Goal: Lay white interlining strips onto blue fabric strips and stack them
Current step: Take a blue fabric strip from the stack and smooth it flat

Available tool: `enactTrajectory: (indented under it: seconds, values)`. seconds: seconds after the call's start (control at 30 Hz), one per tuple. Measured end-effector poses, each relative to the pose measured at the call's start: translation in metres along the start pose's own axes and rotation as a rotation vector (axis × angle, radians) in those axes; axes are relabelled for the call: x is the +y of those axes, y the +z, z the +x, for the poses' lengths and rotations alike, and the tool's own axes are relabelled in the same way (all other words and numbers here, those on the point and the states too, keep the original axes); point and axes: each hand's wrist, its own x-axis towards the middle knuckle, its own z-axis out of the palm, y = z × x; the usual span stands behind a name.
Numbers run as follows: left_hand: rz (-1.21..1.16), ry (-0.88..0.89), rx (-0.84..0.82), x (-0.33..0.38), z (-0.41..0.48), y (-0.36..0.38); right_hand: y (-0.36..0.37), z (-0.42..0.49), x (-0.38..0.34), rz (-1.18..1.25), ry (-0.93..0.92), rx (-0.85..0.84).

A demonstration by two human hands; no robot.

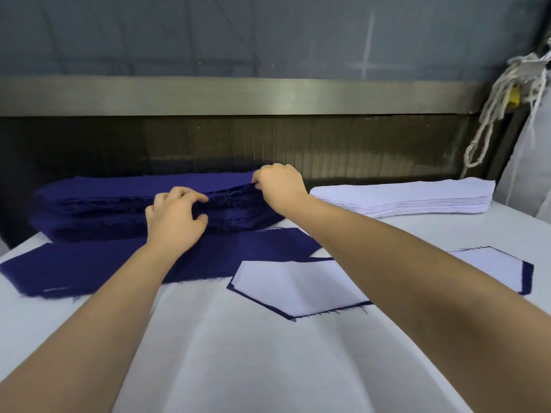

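Pinching top layers of blue fabric stack [98, 201] at its right end with right hand [280, 186], fingertips curled tight on near edge. Gripping same near edge further left with left hand [176, 217], fingers bent over, thumb under, dug into frayed layers; cannot tell how many held. Long axis of stack left-right, along far edge of table [238, 353], so hands spaced along strip length: right near the end, left about mid-length. Probably peeling off one strip to pull toward body. Loose blue strip [104, 266] flat just in front of stack, under left wrist, still bare. White interlining stack [417, 198] just beside blue stack on the right, untouched, closer to right hand. Finished pair [298, 284], white on blue, near side, partly hidden by right forearm
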Motion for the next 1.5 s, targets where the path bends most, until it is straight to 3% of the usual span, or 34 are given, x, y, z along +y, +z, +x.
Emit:
enactTrajectory:
  seconds: [0.3, 0.43, 0.57, 0.7, 0.9, 1.03, 1.5]
  values:
    - [-0.033, -0.06, -0.037, -0.001, 0.002, 0.002, -0.01, -0.001, 0.005, 0.469, 0.19, 0.017]
    - [-0.104, -0.038, -0.016, 0.0, 0.0, -0.001, -0.007, -0.006, 0.002, 0.518, 0.2, 0.089]
    - [-0.42, 0.086, 0.024, 0.004, -0.004, -0.001, 0.0, -0.019, -0.006, 0.625, 0.201, 0.214]
    - [-0.92, -0.112, -0.112, 0.015, -0.004, -0.003, 0.001, -0.033, -0.007, 0.732, 0.185, 0.289]
    - [-1.374, -0.408, -0.067, 0.008, 0.006, -0.007, -0.012, -0.052, 0.014, 0.709, 0.071, 0.31]
    - [-1.3, -0.424, -0.108, 0.009, 0.003, -0.001, -0.019, -0.081, 0.04, 0.708, 0.073, 0.282]
    - [-1.135, -0.459, 0.016, 0.03, -0.021, 0.009, -0.035, -0.168, 0.119, 0.575, 0.336, 0.229]
